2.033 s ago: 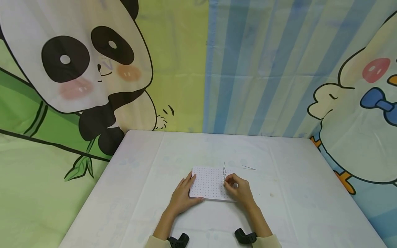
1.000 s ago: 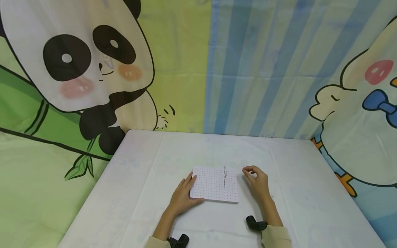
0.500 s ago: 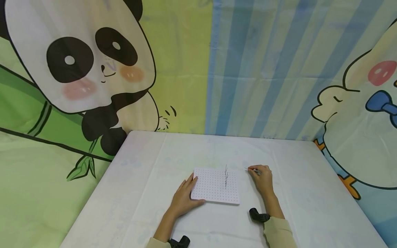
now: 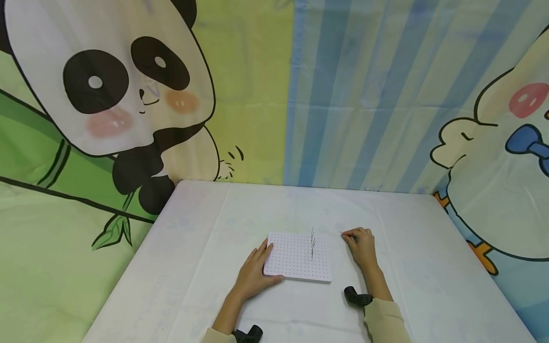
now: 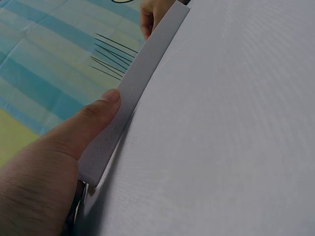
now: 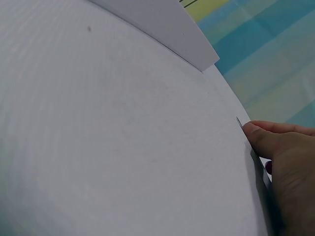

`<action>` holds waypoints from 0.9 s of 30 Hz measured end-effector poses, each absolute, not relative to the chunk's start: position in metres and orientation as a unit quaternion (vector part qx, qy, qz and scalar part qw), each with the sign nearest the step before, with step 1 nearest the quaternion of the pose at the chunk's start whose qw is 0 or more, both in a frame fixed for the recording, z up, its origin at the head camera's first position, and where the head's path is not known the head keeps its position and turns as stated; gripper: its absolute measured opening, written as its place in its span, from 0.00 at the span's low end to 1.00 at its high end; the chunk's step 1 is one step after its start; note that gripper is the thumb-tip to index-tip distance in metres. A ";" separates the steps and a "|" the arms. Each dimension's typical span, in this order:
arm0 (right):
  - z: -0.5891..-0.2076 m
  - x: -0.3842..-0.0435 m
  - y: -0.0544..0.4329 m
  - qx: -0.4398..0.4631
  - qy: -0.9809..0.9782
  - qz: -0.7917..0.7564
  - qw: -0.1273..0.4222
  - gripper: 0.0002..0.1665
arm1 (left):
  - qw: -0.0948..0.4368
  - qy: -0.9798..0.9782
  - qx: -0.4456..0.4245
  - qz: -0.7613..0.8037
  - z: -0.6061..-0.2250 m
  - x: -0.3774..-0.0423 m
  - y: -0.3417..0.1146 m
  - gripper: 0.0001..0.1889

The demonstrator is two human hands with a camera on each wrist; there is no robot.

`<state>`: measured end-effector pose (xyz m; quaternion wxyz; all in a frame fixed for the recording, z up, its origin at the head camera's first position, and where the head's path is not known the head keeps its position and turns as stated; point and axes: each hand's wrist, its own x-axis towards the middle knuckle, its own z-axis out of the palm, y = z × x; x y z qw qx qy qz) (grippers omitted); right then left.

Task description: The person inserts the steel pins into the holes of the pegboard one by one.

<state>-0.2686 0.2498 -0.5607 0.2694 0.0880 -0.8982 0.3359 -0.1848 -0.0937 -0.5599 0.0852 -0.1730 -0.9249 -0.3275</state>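
A white perforated board lies flat on the table, with several thin dark needles standing in a row on its right half. In the left wrist view those needles rise past the board's edge. My left hand rests on the board's left side, fingers straight, and its thumb presses the near edge. Right of the board, my right hand pinches a thin needle between thumb and fingertips, low over the table. One end of that needle pokes out beyond the fingertips; how many it holds I cannot tell.
A white cloth covers the table. Behind it hangs a printed curtain with a panda and stripes. Black devices are strapped at both wrists.
My right hand has gone from the needles on the board to the table at right, where two needles lay, and now pinches there. My left hand has stayed on the board.
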 end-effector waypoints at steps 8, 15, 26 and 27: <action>-0.562 -0.268 0.252 0.105 -0.902 0.314 0.276 0.04 | 0.083 -0.926 -0.177 -0.322 -0.563 -0.186 -0.094 0.52; -0.566 -0.266 0.252 0.103 -0.902 0.314 0.276 0.03 | 0.076 -0.928 -0.172 -0.321 -0.563 -0.185 -0.093 0.53; -0.549 -0.249 0.237 0.056 -0.854 0.454 0.247 0.11 | 0.078 -0.928 -0.171 -0.322 -0.561 -0.185 -0.094 0.52; -0.548 -0.247 0.234 0.053 -0.846 0.475 0.237 0.12 | 0.078 -0.928 -0.170 -0.322 -0.561 -0.185 -0.094 0.52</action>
